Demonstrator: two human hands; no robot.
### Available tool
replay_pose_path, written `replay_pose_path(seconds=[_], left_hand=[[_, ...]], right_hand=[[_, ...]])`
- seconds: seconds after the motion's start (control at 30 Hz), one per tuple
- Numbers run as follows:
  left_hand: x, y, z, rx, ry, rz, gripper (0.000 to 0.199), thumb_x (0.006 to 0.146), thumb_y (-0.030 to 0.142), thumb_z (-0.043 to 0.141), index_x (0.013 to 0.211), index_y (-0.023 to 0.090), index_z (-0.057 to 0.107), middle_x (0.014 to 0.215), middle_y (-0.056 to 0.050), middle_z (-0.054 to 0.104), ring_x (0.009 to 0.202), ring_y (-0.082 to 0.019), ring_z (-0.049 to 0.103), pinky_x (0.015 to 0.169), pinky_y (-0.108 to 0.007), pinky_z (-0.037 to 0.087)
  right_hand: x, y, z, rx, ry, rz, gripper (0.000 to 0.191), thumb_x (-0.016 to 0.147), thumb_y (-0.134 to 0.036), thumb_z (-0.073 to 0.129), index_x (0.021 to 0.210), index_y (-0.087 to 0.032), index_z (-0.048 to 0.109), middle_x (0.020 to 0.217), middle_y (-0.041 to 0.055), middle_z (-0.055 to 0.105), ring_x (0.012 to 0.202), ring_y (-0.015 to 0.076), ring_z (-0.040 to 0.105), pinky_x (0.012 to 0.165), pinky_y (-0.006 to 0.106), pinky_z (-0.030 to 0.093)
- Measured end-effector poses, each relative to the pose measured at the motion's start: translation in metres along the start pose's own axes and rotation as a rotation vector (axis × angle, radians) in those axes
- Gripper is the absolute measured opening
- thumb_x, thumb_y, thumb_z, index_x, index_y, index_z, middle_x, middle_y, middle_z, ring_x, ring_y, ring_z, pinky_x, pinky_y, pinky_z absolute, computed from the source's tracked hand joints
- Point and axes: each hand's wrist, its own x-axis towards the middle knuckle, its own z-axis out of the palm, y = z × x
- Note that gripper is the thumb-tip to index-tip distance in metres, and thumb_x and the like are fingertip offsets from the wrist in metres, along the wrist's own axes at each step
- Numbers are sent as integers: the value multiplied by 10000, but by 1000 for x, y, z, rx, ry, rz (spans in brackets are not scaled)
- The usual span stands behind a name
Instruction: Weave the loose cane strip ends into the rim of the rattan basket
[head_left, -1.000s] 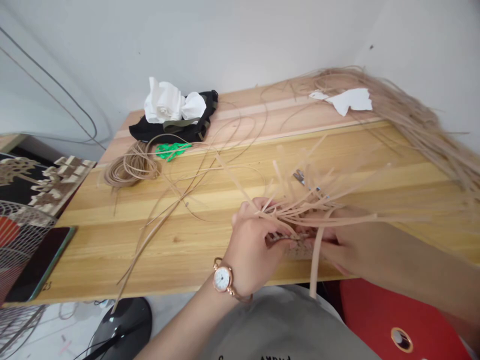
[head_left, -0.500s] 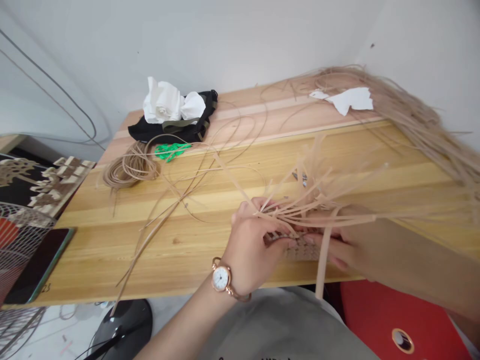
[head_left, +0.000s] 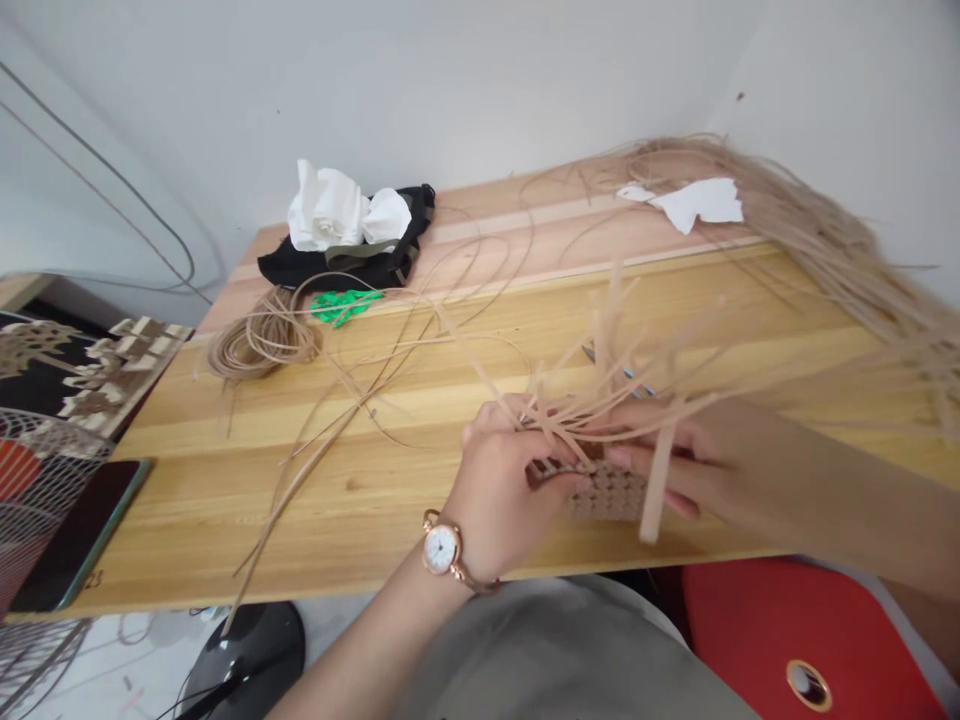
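Covering the woven piece point(head_left: 609, 490), the hands point(head_left: 504, 490) partly hide it.

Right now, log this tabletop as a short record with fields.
left hand: pinching the woven piece
right hand: fingers at the piece's upper edge; exact grip unclear
strips: fanning out from the piece
table left: smartphone, coiled strands
table rear left: white tissue on black bag
table rear right: loose strands, torn white tissue

a round-faced rose-gold watch point(head_left: 441, 549) and grey top point(head_left: 577, 650).
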Motion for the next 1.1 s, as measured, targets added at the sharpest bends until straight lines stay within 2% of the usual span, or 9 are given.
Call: replay_pose_path(seconds=[0.07,0.17,0.3,0.4,0.6,0.7,0.83,0.97,1.1], left_hand=[[5,-1,-3,17,-10,37,107,650,189,725,743,237,703,965,-15,648,998,-229,530,891,-394,424],[14,-5,-11,58,-53,83,243,616,199,748,849,234,685,933,-14,644,936,-213,552,857,-370,435],[22,-14,-20,31,-77,150,320,597,220,768,903,214,674,966,-40,613,925,-199,551,825,-319,451],[23,-19,-23,-8,-57,202,356,596,243,774,932,205,663,1027,-57,582,950,-200,543,848,-323,442],[20,-21,-21,25,-35,153,326,603,287,766,867,169,614,900,-42,568,852,-185,545,763,-305,437],[17,-23,-19,34,-14,104,425,584,263,768,891,171,489,887,-27,547,812,-178,531,725,-302,427],[13,-29,-15,-35,54,130,524,591,230,756,940,202,367,956,-33,499,936,-196,502,812,-327,406],[11,-31,-15,-17,65,225,375,649,225,727,870,203,424,995,-52,489,1036,-216,460,892,-348,373],[8,-29,-13,30,30,278,296,692,181,688,938,210,525,1070,-77,486,1126,-227,412,949,-368,357]], right_hand=[[4,-3,-6,49,-8,12,325,862,-221,420,574,-197,568,414,-66,488,347,63,419,385,184,276],[9,-5,-10,5,101,-29,245,846,-224,418,711,-219,623,463,-63,508,371,75,427,436,202,301],[10,-2,-8,-21,206,8,261,840,-216,399,670,-192,595,498,-42,529,407,84,449,460,210,301],[8,1,-6,17,234,46,274,849,-251,408,659,-187,594,526,-35,551,430,84,459,461,211,292],[15,-1,-4,108,101,-28,227,824,-258,433,826,-231,659,655,-31,630,533,99,520,483,209,309],[25,-4,-7,56,8,-50,206,790,-221,452,752,-199,653,591,-32,592,504,92,477,472,205,294],[36,-6,-13,52,-81,-56,179,708,-130,468,705,-174,642,507,-43,555,439,72,458,442,184,283],[41,-8,-17,40,-167,-39,225,682,-104,430,724,-162,644,458,-41,542,377,67,464,403,170,278],[42,-9,-18,25,-238,-34,250,650,-101,395,710,-159,631,433,-36,524,369,79,468,379,167,286]])
